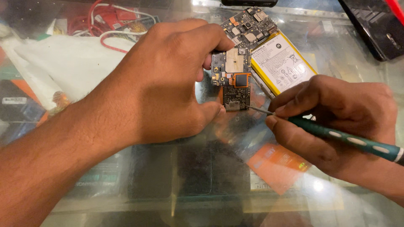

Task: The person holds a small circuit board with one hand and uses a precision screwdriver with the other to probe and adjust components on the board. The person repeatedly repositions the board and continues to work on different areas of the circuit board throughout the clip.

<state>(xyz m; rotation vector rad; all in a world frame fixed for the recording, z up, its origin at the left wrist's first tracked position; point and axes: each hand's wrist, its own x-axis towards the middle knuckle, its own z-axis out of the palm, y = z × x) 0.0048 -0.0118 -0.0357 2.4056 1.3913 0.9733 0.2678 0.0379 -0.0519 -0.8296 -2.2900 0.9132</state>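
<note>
My left hand point(168, 80) grips a small phone circuit board point(232, 80) between thumb and fingers, holding it upright over the glass tabletop. In my right hand point(336, 117) is a green-handled screwdriver point(349, 138); its thin metal tip point(259, 110) touches the board's lower right corner. Just behind the board lies an opened phone with a white and yellow battery point(281, 63) and a second dark circuit board point(249, 25) above it.
Under the glass tabletop point(202, 180) show papers and an orange card point(277, 166). Red and white cables point(109, 21) and a white cloth or bag point(71, 63) lie at the back left. A black device point(378, 29) sits at the back right.
</note>
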